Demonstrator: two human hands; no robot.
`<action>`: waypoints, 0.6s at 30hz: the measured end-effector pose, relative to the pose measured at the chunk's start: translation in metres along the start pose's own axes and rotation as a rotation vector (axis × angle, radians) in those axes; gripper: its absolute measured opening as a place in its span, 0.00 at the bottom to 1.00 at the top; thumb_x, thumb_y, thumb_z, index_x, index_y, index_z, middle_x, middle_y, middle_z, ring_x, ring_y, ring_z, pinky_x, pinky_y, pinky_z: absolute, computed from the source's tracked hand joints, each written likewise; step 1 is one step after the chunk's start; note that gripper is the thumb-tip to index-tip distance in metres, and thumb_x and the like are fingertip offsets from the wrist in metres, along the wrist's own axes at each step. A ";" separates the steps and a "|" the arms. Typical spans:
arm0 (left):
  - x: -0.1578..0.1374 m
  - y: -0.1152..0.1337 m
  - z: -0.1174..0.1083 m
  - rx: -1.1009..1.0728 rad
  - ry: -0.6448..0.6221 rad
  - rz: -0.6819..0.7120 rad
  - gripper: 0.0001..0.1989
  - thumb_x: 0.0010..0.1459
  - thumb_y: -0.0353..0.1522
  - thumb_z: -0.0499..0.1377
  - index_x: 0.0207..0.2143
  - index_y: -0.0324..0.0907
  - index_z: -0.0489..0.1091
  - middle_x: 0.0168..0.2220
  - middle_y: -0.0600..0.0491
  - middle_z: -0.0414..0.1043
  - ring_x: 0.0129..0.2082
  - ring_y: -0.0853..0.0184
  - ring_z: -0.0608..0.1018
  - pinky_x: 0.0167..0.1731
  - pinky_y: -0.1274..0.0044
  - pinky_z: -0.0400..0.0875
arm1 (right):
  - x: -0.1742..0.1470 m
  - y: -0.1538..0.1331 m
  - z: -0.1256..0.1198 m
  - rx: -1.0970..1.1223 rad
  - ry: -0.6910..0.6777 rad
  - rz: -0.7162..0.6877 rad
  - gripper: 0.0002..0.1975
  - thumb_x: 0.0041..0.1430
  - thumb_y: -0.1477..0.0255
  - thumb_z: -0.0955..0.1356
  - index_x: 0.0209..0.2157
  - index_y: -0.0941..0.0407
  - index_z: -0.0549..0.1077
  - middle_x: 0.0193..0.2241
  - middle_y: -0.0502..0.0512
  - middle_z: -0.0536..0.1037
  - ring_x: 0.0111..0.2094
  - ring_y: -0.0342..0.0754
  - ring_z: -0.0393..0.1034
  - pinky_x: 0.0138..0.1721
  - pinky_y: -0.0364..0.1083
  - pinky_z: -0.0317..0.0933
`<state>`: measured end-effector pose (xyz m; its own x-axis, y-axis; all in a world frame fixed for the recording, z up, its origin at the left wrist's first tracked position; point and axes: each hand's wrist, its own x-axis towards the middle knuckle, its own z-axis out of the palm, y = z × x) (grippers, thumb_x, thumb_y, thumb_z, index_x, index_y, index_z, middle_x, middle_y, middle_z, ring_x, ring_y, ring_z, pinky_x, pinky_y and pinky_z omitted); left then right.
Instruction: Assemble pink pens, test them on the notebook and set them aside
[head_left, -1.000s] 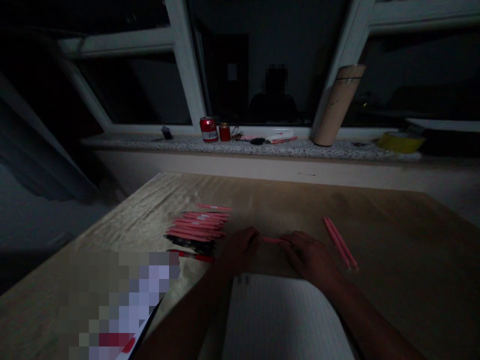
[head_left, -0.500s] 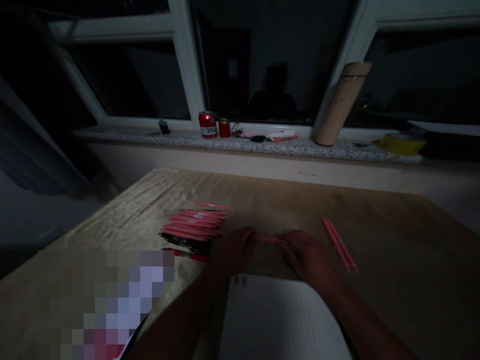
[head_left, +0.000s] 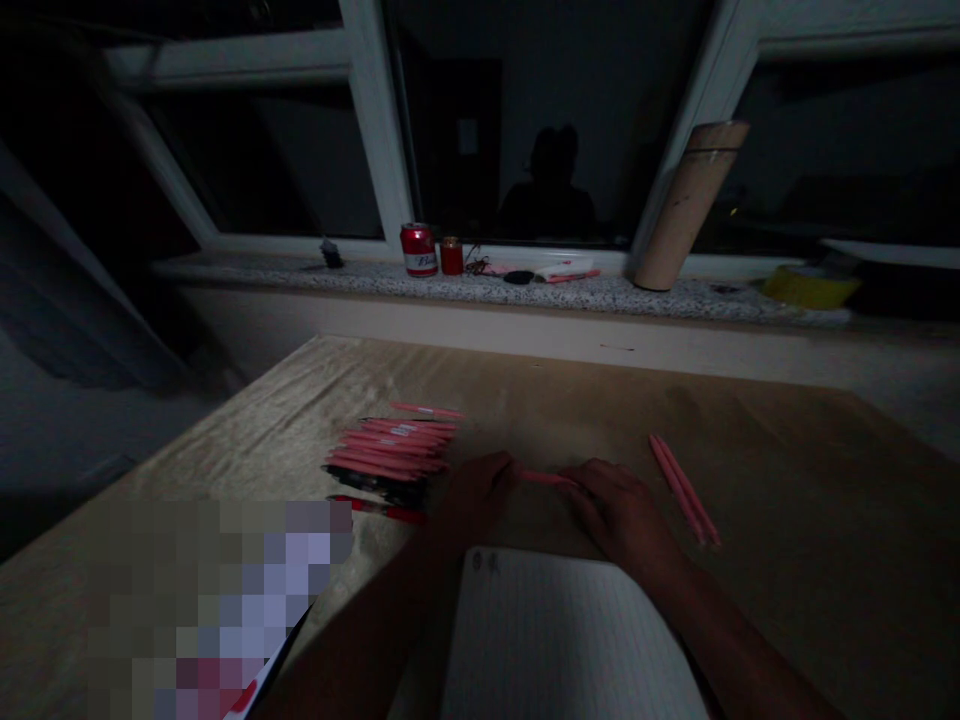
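A pink pen (head_left: 543,478) lies sideways between my hands, just beyond the notebook. My left hand (head_left: 480,495) has its fingers closed on the pen's left end, and my right hand (head_left: 611,500) grips the right end; both ends are hidden by fingers. Left of my left hand is a row of pink pens (head_left: 394,445), with black pens (head_left: 379,485) and a red pen (head_left: 382,510) on the near side. Two pink pens (head_left: 684,490) rest side by side to the right of my right hand. The lined notebook (head_left: 559,640) lies open below, between my forearms.
On the stone windowsill stand a red can (head_left: 418,250), a small red jar (head_left: 451,256) and a tall wooden-look flask (head_left: 690,205). A yellow tape roll (head_left: 810,288) sits farther right. A blurred-out patch covers the table's lower left. The room is dim.
The whole view has shifted slightly. Both hands keep their hold on the pink pen, with almost no movement.
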<state>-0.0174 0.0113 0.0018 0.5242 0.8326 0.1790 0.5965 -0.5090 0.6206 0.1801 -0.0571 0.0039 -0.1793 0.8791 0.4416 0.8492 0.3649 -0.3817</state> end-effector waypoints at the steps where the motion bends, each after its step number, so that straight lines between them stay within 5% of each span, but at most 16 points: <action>1: 0.000 0.001 -0.001 0.000 -0.007 -0.005 0.17 0.61 0.40 0.43 0.29 0.41 0.65 0.29 0.54 0.69 0.31 0.68 0.71 0.34 0.78 0.61 | 0.000 0.000 0.000 0.003 0.002 0.003 0.11 0.62 0.68 0.61 0.38 0.55 0.74 0.31 0.55 0.75 0.33 0.47 0.69 0.36 0.47 0.60; 18: -0.002 0.003 -0.001 -0.063 -0.016 -0.021 0.14 0.61 0.40 0.43 0.34 0.42 0.63 0.31 0.54 0.69 0.32 0.68 0.72 0.34 0.77 0.61 | 0.000 -0.003 -0.002 0.044 0.013 0.017 0.12 0.62 0.68 0.60 0.38 0.55 0.73 0.31 0.57 0.75 0.33 0.48 0.69 0.37 0.47 0.62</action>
<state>-0.0172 0.0085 0.0047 0.5217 0.8393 0.1532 0.5682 -0.4758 0.6714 0.1787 -0.0588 0.0069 -0.1586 0.8815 0.4448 0.8292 0.3635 -0.4247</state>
